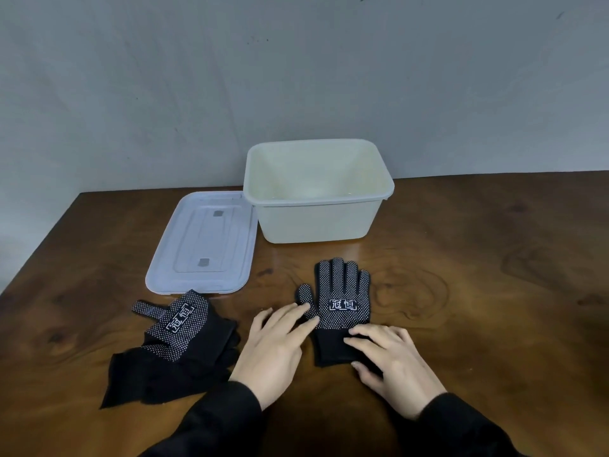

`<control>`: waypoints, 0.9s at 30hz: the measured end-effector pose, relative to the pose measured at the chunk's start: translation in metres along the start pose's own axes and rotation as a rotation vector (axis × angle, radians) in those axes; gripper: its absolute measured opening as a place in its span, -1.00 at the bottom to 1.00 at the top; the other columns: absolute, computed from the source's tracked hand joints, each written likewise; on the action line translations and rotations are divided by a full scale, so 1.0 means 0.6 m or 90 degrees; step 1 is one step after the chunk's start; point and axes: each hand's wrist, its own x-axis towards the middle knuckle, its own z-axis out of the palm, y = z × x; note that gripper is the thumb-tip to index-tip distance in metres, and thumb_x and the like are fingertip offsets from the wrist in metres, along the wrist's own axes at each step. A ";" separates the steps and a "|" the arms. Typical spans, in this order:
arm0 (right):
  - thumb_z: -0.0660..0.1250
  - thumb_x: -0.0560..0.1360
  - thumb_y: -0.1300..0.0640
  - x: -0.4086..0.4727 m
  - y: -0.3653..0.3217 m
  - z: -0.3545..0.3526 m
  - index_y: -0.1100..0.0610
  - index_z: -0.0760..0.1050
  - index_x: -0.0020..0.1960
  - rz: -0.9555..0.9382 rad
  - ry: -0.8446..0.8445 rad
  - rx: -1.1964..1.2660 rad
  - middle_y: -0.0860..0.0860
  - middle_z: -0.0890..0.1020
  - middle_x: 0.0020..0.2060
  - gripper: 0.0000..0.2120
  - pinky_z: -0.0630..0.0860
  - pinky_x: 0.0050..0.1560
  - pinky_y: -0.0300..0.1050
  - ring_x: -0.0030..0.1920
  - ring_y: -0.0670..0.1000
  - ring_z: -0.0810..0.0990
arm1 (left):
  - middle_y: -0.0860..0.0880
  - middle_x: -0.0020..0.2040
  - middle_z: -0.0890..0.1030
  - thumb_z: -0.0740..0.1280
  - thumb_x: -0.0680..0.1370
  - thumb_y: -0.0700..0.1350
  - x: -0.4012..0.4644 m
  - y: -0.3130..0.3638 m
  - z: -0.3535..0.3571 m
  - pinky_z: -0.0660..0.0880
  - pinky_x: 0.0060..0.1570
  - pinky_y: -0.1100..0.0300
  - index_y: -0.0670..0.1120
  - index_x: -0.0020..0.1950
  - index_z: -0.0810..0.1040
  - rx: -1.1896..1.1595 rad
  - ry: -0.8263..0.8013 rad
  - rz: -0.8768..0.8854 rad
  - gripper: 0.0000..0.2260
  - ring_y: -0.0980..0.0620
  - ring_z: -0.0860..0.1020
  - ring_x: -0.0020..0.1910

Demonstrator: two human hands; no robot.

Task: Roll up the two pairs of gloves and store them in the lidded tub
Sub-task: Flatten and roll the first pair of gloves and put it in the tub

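In front of the open cream tub (316,222), a black dotted glove (342,308) lies flat on the wooden table (494,275), fingers pointing toward the tub. The left hand (276,344) rests straight fingertips on its thumb side. The right hand (395,361) lays spread fingers on the cuff. Both grip nothing. The remaining gloves (178,341) are heaped in front of the clear lid (204,242), which lies left of the tub.

Glossy wood table (478,258), seemingly knit gloves (342,305), plastic tub (316,222).
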 end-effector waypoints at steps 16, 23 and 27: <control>0.20 0.53 0.04 0.012 -0.018 -0.004 -0.06 0.60 0.08 0.071 0.047 0.079 -0.25 0.59 0.03 -0.76 0.32 0.17 -0.14 0.06 -0.22 0.49 | 0.18 0.35 0.48 0.28 0.56 0.10 -0.002 0.009 -0.001 0.11 0.35 0.15 0.06 0.47 0.39 -0.086 -0.072 0.074 -0.53 0.18 0.31 0.37; 0.29 0.52 0.03 0.029 -0.014 -0.001 -0.09 0.57 0.04 0.181 0.075 0.166 -0.25 0.58 -0.12 -0.86 0.31 0.14 -0.17 0.00 -0.20 0.44 | 0.24 0.03 0.50 0.35 0.58 0.02 0.022 0.040 0.008 0.23 0.12 0.36 0.29 0.30 0.47 -0.330 0.007 -0.228 -0.68 0.16 0.30 0.15; 0.43 0.49 0.11 0.040 -0.018 0.011 -0.09 0.50 0.15 0.271 0.100 0.187 -0.17 0.50 -0.17 -0.73 0.29 0.14 -0.16 -0.03 -0.19 0.33 | 0.15 -0.09 0.55 0.39 0.54 0.00 0.042 0.046 0.012 0.28 0.03 0.41 0.23 0.27 0.48 -0.321 0.021 -0.285 -0.68 0.04 0.42 0.07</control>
